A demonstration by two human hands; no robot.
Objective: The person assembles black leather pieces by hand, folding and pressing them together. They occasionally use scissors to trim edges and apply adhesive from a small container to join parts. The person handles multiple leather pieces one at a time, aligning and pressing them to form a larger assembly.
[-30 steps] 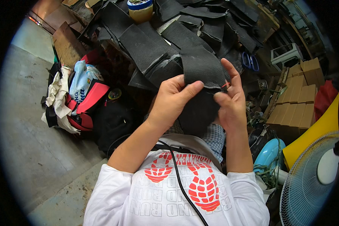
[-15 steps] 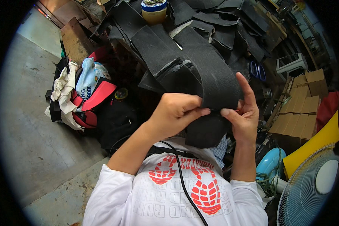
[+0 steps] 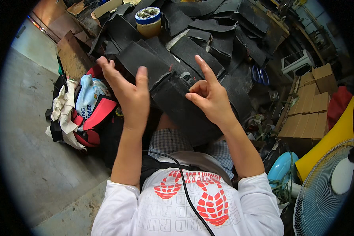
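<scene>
My left hand (image 3: pixel 130 92) is raised over the left side of the black sheet pieces, its thumb and fingers apart and nothing in them. Right of it, my right hand (image 3: pixel 211 98) points its index finger up, while the thumb and the other fingers curl together. Whatever they may hold is too small or hidden to make out. Beneath the right hand lies a dark, flat black piece (image 3: pixel 177 100) with a rough edge, close to the thumb tip. Several more black strips (image 3: pixel 139 59) overlap beyond both hands.
A blue-rimmed jar (image 3: pixel 148 26) stands on the heap. Blue-handled scissors (image 3: pixel 260 74) lie to the right. Cardboard boxes (image 3: pixel 308 114), a blue round object (image 3: pixel 282 167) and a fan (image 3: pixel 326 192) are on my right. At left sits a pile with red scraps (image 3: pixel 100 112) and crumpled paper (image 3: pixel 63 103).
The bent black strip that both hands were pinching has left my left hand. That hand has opened and moved left and away from me. My right hand has shifted left and farther away.
</scene>
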